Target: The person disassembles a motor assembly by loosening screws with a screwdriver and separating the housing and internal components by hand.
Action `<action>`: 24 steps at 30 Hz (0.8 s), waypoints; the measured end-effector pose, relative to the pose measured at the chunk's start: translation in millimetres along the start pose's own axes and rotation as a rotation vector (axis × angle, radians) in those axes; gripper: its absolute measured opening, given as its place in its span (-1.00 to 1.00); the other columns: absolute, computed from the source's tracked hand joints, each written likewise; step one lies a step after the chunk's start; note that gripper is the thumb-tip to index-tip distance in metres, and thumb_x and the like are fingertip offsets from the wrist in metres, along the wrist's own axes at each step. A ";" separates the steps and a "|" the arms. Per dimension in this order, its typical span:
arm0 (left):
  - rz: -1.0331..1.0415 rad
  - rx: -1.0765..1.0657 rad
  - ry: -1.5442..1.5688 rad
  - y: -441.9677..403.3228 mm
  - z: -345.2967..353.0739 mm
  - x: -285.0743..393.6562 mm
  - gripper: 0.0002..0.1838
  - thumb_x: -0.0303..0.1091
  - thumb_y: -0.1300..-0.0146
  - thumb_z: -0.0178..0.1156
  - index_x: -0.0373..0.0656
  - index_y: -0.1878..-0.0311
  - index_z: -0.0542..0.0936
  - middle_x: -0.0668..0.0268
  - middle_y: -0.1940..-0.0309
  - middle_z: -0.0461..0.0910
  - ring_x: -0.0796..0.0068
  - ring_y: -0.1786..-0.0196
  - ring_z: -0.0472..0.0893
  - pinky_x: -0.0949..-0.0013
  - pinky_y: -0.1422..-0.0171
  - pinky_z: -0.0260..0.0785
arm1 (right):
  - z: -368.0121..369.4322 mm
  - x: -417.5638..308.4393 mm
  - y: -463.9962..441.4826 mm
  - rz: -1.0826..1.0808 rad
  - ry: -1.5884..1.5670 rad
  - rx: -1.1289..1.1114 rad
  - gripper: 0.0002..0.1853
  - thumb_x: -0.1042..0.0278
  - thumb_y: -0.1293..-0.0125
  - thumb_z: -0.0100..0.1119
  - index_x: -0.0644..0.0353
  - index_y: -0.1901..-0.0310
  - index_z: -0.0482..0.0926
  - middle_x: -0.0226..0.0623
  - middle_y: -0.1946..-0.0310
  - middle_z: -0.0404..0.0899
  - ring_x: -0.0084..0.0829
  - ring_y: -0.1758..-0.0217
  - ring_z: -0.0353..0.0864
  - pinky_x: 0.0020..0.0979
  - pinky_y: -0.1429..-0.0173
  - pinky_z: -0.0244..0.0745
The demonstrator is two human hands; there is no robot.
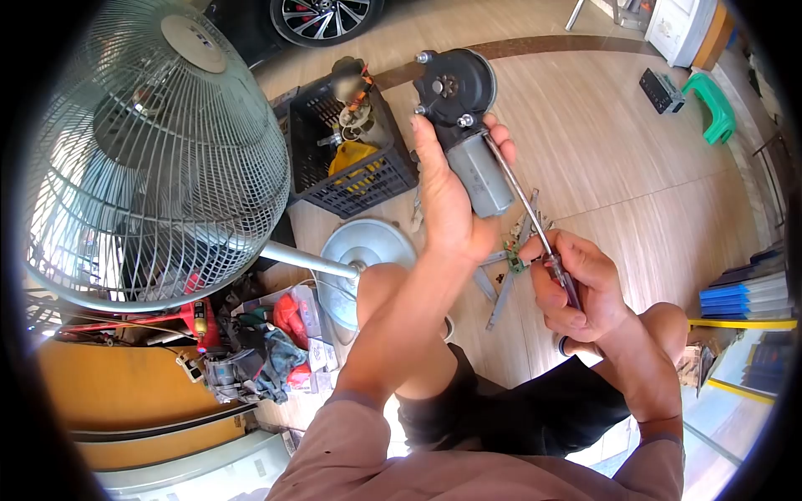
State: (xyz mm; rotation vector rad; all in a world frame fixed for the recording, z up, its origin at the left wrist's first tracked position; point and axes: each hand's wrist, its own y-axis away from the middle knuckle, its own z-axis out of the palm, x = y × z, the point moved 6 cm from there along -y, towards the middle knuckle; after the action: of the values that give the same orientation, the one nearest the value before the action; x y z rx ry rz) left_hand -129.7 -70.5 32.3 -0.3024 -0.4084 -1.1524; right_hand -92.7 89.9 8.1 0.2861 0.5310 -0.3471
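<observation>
Presently, the left hand (451,209) is closed around the motor (481,177), thumb along one side and fingertips curled over the other. The grey cylinder lies against the palm; the black round housing projects beyond the thumb. The right hand (582,284) is wrapped around the handle of the screwdriver (523,199), its shaft running up to where cylinder and housing join. Tip contact cannot be confirmed.

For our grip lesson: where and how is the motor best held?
The motor is probably best gripped by its grey cylinder, coming from the person's left: that part is straight and narrower than the round black housing, and the screwdriver slants past its right side.
</observation>
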 end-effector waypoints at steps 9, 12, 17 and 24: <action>0.067 0.057 -0.122 1.0 -6.0 0.6 -0.33 0.32 -0.44 -0.07 -0.21 -0.01 0.54 0.30 0.16 0.60 0.44 0.12 0.60 0.38 -0.07 0.52 | 16.6 -25.9 9.7 -0.864 1.617 0.552 -0.78 0.43 -0.47 0.14 0.29 -0.07 0.58 -0.32 0.41 0.62 -0.51 0.60 0.46 -0.58 0.51 0.31; 0.069 0.049 -0.156 -1.5 -8.2 0.8 -0.34 0.32 -0.45 -0.07 -0.21 0.00 0.54 0.29 0.16 0.60 0.43 0.11 0.59 0.37 -0.07 0.52 | -1.4 -25.2 6.7 -0.656 1.175 0.532 -0.74 0.41 -0.44 0.17 0.31 -0.10 0.57 -0.26 0.35 0.64 -0.49 0.59 0.48 -0.56 0.54 0.29; 0.067 0.115 -0.111 -9.5 -13.3 6.4 -0.36 0.28 -0.48 -0.10 -0.22 0.01 0.54 0.28 0.18 0.59 0.43 0.11 0.59 0.37 -0.08 0.51 | -5.7 -30.1 5.0 -0.242 0.124 0.316 -0.61 0.20 -0.48 0.11 0.38 -0.12 0.53 -0.16 0.31 0.64 -0.53 0.63 0.46 -0.54 0.70 0.12; 0.037 0.083 -0.112 -10.2 -16.1 -3.3 -0.38 0.26 -0.49 -0.10 -0.21 0.00 0.53 0.27 0.19 0.58 0.44 0.11 0.58 0.38 -0.11 0.50 | -14.7 -22.8 5.5 -0.085 0.168 0.255 -0.63 0.20 -0.51 0.10 0.37 -0.11 0.55 -0.20 0.41 0.63 -0.54 0.65 0.43 -0.54 0.74 0.06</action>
State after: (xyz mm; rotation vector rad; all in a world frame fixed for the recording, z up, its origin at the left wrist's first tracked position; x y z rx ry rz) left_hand -137.7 -78.6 16.7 -0.3015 -0.5462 -1.0826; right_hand -115.4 105.7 9.1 0.5433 0.6661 -0.4770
